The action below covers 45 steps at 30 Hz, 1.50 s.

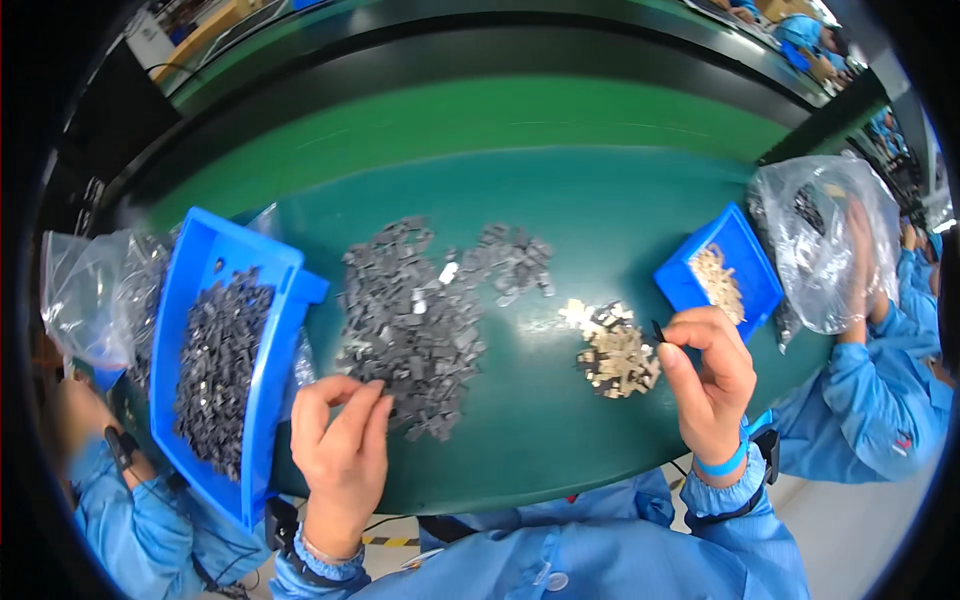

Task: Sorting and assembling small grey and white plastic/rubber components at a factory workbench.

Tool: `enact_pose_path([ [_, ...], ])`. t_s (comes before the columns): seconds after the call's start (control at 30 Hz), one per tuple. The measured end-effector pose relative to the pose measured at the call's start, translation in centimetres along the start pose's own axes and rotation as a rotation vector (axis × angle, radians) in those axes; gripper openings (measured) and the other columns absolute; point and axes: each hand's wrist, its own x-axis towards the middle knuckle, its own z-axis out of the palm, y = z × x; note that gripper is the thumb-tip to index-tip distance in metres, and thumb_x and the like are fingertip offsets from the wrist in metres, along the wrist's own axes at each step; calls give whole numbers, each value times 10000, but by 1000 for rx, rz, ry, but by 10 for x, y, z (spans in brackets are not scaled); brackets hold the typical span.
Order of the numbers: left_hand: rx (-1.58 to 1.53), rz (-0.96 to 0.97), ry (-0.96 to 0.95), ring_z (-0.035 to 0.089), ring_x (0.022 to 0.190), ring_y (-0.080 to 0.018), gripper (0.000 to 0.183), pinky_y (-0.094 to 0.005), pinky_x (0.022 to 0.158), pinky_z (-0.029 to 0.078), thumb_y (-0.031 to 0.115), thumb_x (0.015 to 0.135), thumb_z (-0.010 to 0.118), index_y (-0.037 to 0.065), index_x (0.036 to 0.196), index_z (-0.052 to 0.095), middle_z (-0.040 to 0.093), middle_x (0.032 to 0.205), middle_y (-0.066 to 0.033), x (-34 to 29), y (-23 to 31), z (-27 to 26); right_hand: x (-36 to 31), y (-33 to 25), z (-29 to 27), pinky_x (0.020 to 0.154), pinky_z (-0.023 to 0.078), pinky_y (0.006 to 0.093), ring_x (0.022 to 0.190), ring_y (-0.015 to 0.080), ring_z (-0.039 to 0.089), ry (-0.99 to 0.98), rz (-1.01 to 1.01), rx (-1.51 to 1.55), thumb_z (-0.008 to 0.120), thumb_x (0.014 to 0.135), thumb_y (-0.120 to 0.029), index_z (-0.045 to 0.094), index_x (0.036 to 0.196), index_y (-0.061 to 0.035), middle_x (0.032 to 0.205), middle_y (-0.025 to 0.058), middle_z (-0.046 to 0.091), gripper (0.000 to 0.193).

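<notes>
My left hand (pixel 340 445) is at the near left edge of a pile of small dark grey rectangular pieces (pixel 420 330). Its thumb and fingers are pinched together, and whatever may be between the tips is too small to make out. Between thumb and forefinger, my right hand (pixel 712 385) grips a small black piece (pixel 657 330), held over the right side of a heap of small gold-coloured metal pieces (pixel 622 358). A few dark bits show among the gold ones.
A large blue bin (pixel 285 250) of dark pieces stands at left, a smaller blue bin (pixel 672 284) of gold-coloured pieces at right. Clear plastic bags (pixel 90 300) lie beyond both. Co-workers in blue sleeves (pixel 870 400) sit on either side of the green table (pixel 540 440).
</notes>
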Motion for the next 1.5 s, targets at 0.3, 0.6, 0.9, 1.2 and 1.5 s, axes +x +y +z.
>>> enact_pose_path([
  [0.3,37,-2,-168,526,727,-264,334,-334,624,436,-15,601,711,-58,911,595,517,831,-131,13,12,28,6,23,14,670,412,352,728,245,542,-270,-106,-253,637,665,7,536,1049,-37,781,65,586,399],
  [0.6,4,-16,-139,533,702,-281,248,-342,621,439,-16,646,675,-51,881,603,530,797,-139,19,9,34,11,29,34,680,395,357,755,260,518,-367,-116,-311,637,648,3,508,1104,-44,798,90,543,477],
  [0.9,-17,28,-76,576,693,-291,169,-335,623,472,-17,667,653,-24,831,615,583,782,-135,18,-1,34,10,15,30,662,400,351,712,261,532,-241,-108,-261,665,627,10,546,992,-24,760,91,565,385],
  [1.2,-1535,-680,-125,601,757,-178,161,-285,684,493,3,792,598,-34,947,620,628,884,-136,5,13,8,-6,-31,50,647,480,313,730,244,611,-107,-77,348,733,636,-18,542,985,8,818,120,636,399],
  [1.5,-1788,-811,-203,579,794,-206,85,-317,709,480,-15,792,578,-1,874,593,603,856,-137,-14,62,25,-18,-42,66,616,475,334,715,244,603,-27,-266,488,757,613,-15,548,1012,-12,797,105,619,450],
])
